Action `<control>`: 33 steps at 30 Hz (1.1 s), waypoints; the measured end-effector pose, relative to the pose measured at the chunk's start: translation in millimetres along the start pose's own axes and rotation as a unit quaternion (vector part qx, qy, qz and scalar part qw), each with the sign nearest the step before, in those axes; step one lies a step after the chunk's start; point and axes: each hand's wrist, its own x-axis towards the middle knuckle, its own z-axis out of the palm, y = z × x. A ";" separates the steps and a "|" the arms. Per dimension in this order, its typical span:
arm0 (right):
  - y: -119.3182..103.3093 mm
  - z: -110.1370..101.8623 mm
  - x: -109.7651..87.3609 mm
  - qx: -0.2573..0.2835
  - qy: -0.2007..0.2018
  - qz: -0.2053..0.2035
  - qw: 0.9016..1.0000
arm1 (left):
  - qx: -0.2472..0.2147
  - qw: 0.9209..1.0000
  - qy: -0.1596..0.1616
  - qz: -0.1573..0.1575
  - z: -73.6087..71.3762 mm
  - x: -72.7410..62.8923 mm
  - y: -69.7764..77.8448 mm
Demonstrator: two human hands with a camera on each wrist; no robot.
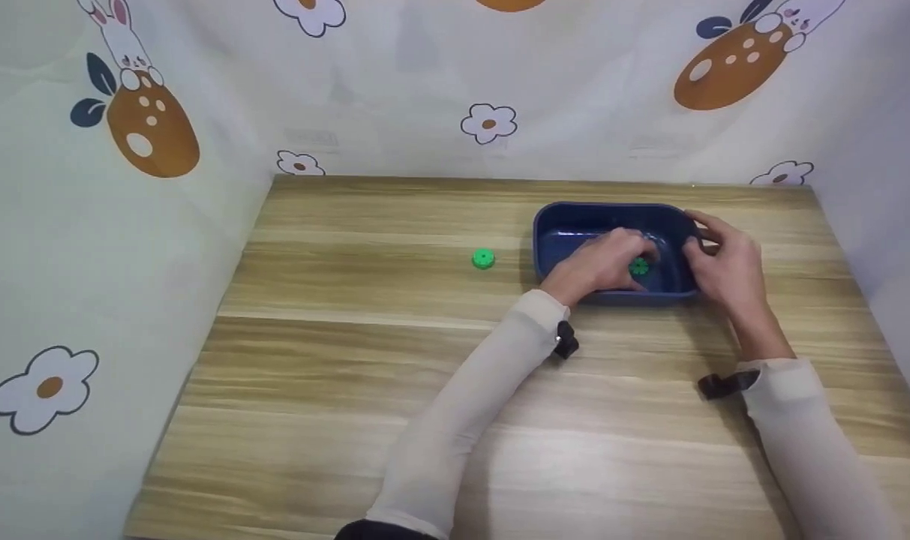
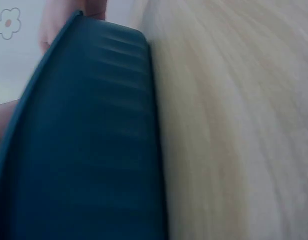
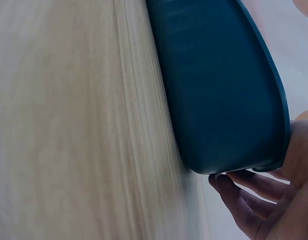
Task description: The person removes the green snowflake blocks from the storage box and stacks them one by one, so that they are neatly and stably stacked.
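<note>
A dark blue rectangular box (image 1: 612,298) stands on the table, open at the top. My left hand (image 1: 608,259) reaches over its near wall, fingers bent down inside. Between the thumb and fingers, spread apart, a small green notched disc (image 1: 639,266) shows near the box floor. At the box's right end, my right hand (image 1: 731,270) grips the wall, thumb over the rim and fingers outside. In the right wrist view, the fingers (image 3: 243,205) curl against the outer end of the box (image 3: 228,90). The left wrist view shows mostly the box's outer side (image 2: 89,130).
Left of the box, a second green disc (image 1: 483,259) lies on the wood-grain table (image 1: 334,360). A pale curtain (image 1: 394,97) printed with flowers and rabbits borders the table at the back and sides. Black wrist straps (image 1: 566,341) sit over the light sleeves.
</note>
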 end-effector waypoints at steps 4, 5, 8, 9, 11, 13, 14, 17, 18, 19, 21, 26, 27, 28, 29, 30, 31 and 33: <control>-1.3 1.7 0.1 0.000 0.005 -0.006 1.000 | 0.005 1.000 0.007 -0.007 3.6 -1.7 -3.7; -1.3 1.9 0.3 -0.001 0.006 -0.007 1.000 | 0.004 1.000 0.010 -0.006 3.9 -2.2 -4.5; -1.6 1.9 0.2 -0.005 0.008 -0.005 1.000 | -0.005 1.000 0.020 0.002 4.2 -2.8 -6.3; -1.6 1.7 0.2 -0.006 0.009 -0.004 1.000 | -0.009 1.000 0.022 0.003 3.9 -2.9 -6.6; -1.5 1.3 0.0 -0.005 0.008 -0.002 1.000 | -0.022 0.999 0.026 0.004 3.8 -2.5 -7.1; -0.9 1.0 0.4 -0.003 0.005 0.000 1.000 | -0.034 0.999 0.027 0.001 3.7 -1.9 -7.1; -0.5 0.9 0.6 -0.001 0.004 0.002 1.000 | -0.039 0.999 0.026 0.000 3.7 -1.6 -7.0; 0.4 0.6 1.0 0.003 -0.001 0.004 1.000 | -0.039 0.999 0.023 -0.003 4.1 -1.2 -6.8; 0.6 0.5 1.2 0.003 -0.001 0.004 1.000 | -0.036 0.999 0.022 -0.003 4.2 -1.3 -6.7; 0.6 0.4 1.2 0.003 -0.001 0.004 1.000 | -0.032 0.999 0.022 -0.001 4.3 -1.4 -6.5; 0.0 0.1 0.4 0.003 0.002 0.004 1.000 | -0.024 0.999 0.022 0.002 4.2 -1.7 -6.4; -1.2 0.0 -0.2 0.000 0.008 -0.001 1.000 | -0.012 0.999 0.029 0.008 3.9 -2.5 -5.8; -1.2 0.1 0.2 0.000 0.008 -0.002 1.000 | -0.010 0.999 0.030 0.008 3.9 -2.6 -5.5; -1.1 -0.1 0.5 0.000 0.007 -0.002 1.000 | -0.009 0.999 0.032 0.008 3.7 -2.9 -5.2; -0.9 -0.1 0.6 -0.002 0.008 -0.004 1.000 | -0.009 0.999 0.033 0.005 3.3 -3.4 -4.4; -1.0 -0.3 0.2 -0.003 0.009 -0.005 1.000 | -0.010 0.999 0.033 0.003 3.2 -3.6 -3.7; -0.8 -0.4 0.2 -0.003 0.009 -0.007 1.000 | -0.012 0.999 0.033 -0.001 2.9 -3.8 -3.0; -0.6 -0.7 -0.3 -0.004 0.008 -0.009 1.000 | -0.015 0.999 0.034 -0.004 2.7 -4.2 -1.7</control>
